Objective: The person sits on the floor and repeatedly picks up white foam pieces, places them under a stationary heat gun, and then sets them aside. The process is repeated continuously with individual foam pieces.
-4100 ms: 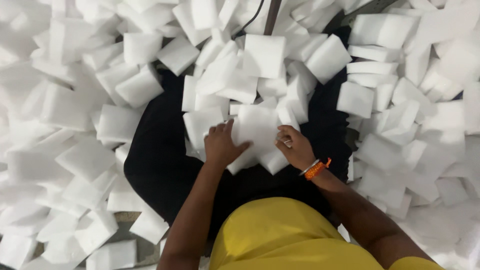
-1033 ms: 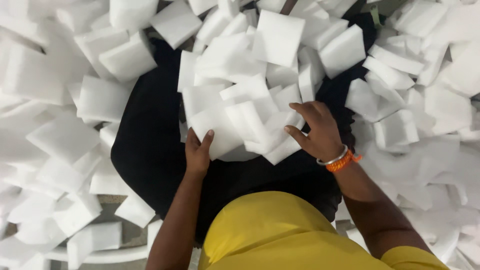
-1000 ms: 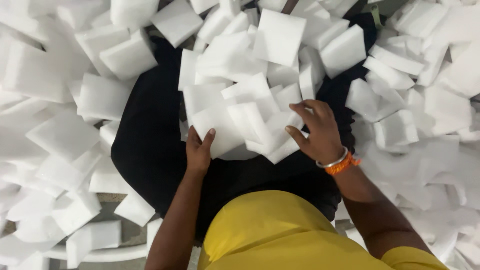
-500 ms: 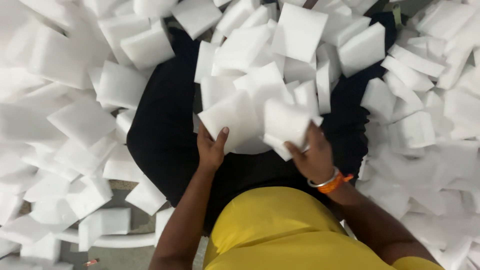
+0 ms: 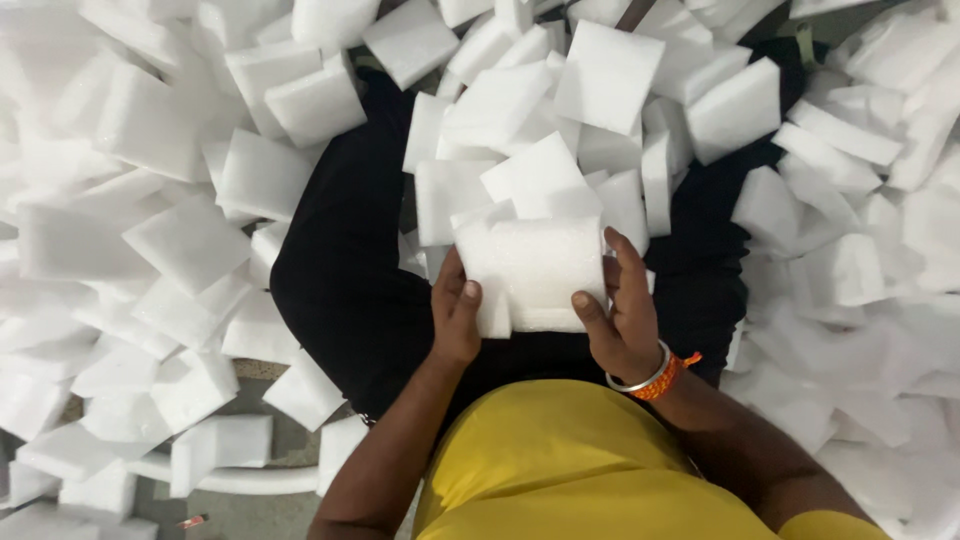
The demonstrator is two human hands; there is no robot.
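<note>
**Foam stack squared up between both hands**

I had a small stack of white foam blocks (image 5: 535, 275) just below the centre of the frame, held between both hands over the black cloth (image 5: 345, 300) on my lap. My left hand (image 5: 455, 320) pressed the stack's left edge, thumb on the front face and fingers hidden behind. My right hand (image 5: 625, 315) clasped the right edge, thumb curled under the lower corner and fingers laid up the side. So both hands were closed on the stack, pinching it from opposite sides.

Half a second earlier the blocks sat higher and fanned apart, the right hand gripping one loosely. A second before, both hands were spread on the loose heap (image 5: 590, 110) in the upper middle of the frame. Now the pieces were drawn toward me and looked roughly aligned, though one block stuck out a little at the lower left. I judged the gathering done and the squaring nearly so.

More foam blocks (image 5: 150, 200) crowded the left and right of the frame. An orange band and a metal bangle (image 5: 655, 375) sat on my right wrist, and my yellow shirt (image 5: 560, 470) filled the bottom centre.
</note>
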